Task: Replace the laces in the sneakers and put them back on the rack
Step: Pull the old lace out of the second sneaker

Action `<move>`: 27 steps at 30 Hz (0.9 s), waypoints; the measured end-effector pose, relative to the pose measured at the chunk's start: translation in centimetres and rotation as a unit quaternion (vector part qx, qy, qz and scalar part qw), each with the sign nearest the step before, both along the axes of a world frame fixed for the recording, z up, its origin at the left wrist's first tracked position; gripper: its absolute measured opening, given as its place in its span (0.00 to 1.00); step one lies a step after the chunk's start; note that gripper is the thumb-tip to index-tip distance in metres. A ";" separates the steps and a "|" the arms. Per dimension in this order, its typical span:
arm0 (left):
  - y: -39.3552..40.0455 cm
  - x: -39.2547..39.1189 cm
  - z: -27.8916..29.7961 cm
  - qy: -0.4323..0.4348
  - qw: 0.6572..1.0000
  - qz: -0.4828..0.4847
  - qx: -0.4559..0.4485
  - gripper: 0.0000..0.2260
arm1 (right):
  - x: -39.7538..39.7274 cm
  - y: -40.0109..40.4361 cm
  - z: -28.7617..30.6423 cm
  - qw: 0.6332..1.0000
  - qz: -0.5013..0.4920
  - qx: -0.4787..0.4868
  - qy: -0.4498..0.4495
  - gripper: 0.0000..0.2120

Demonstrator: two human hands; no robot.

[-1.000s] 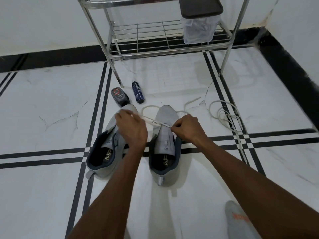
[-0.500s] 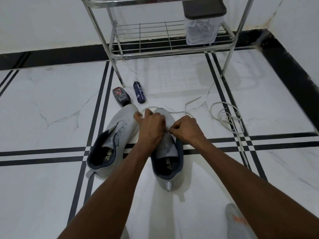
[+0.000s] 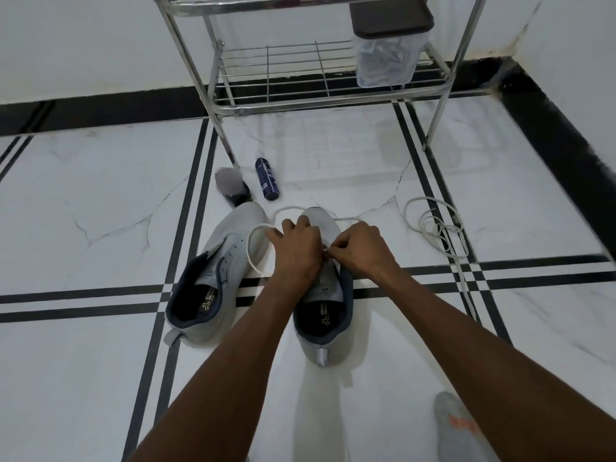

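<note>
Two grey sneakers with dark blue collars stand on the white tiled floor, toes pointing away from me. The left sneaker (image 3: 220, 271) has no lace in it. Over the eyelets of the right sneaker (image 3: 325, 311) both my hands meet: my left hand (image 3: 296, 251) and my right hand (image 3: 358, 251) pinch a white lace (image 3: 255, 248), which loops out to the left across the left sneaker's toe and round the right sneaker's toe. A second white lace (image 3: 436, 235) lies coiled on the floor to the right.
A chrome wire rack (image 3: 300, 95) stands against the wall ahead, with a clear lidded container (image 3: 386, 51) on its bottom shelf. A dark blue spray can (image 3: 266, 178) and a dark bottle (image 3: 231, 188) lie near the rack's left leg. A grey sock (image 3: 456, 425) shows at bottom right.
My left hand has come in from above the left sneaker to the right sneaker's eyelets beside my right hand. The lace, stretched taut before, now hangs in a slack loop on the left.
</note>
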State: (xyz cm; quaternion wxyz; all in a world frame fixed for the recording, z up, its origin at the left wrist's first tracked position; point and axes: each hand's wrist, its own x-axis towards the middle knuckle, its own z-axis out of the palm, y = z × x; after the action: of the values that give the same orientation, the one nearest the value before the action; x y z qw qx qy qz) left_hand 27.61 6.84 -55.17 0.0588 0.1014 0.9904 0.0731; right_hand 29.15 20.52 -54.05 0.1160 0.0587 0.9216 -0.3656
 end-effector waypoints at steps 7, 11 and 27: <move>-4.2 -1.7 1.7 0.146 0.893 0.357 0.234 0.09 | 0.2 0.7 0.0 0.999 -0.038 0.012 0.000 0.10; -4.9 -0.7 2.2 0.180 0.889 0.373 0.194 0.12 | 0.2 0.2 -0.1 0.999 -0.043 0.009 -0.009 0.08; -1.0 -0.7 -0.8 -0.038 0.959 0.124 0.250 0.07 | 0.0 0.2 -0.8 0.999 -0.036 0.026 0.013 0.11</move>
State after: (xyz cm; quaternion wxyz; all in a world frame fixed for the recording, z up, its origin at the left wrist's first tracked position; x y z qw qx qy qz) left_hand 26.93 5.83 -55.92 0.0597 -0.0132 0.9423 0.3292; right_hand 29.15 20.68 -54.89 0.0895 0.0898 0.9297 -0.3458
